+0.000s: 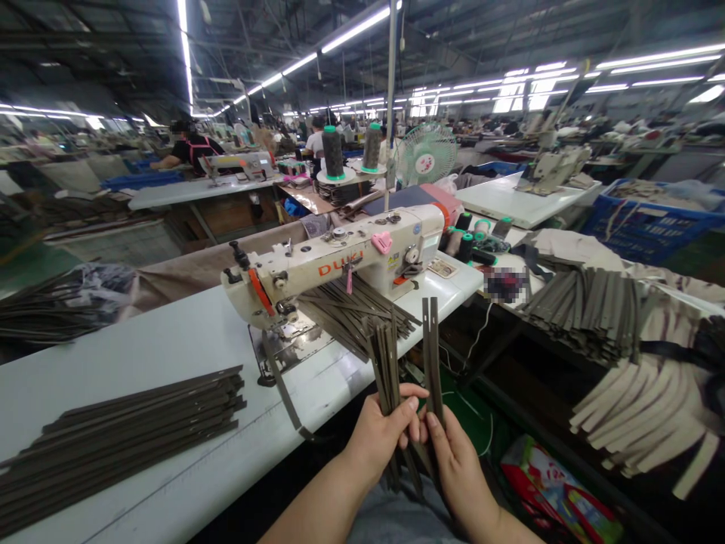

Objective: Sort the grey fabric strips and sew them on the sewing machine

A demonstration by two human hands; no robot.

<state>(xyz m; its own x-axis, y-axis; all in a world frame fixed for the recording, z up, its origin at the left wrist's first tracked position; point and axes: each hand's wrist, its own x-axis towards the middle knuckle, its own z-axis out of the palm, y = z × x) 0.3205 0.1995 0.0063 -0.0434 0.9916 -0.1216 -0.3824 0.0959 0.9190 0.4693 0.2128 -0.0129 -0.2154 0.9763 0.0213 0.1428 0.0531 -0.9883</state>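
Note:
My left hand is closed around a small bundle of dark olive fabric strips that point upward. Close beside it, my right hand pinches a pair of similar strips, held upright and apart from the bundle. The fingers of both hands meet between the two groups. Just beyond is a white sewing machine, with a single strip hanging from its needle area over the table edge. A loose heap of strips lies under the machine's arm.
On the white table, a neat stack of strips lies at left. More dark strips and beige strips hang at right. Thread cones, a green fan and a blue crate stand behind. A person works far left.

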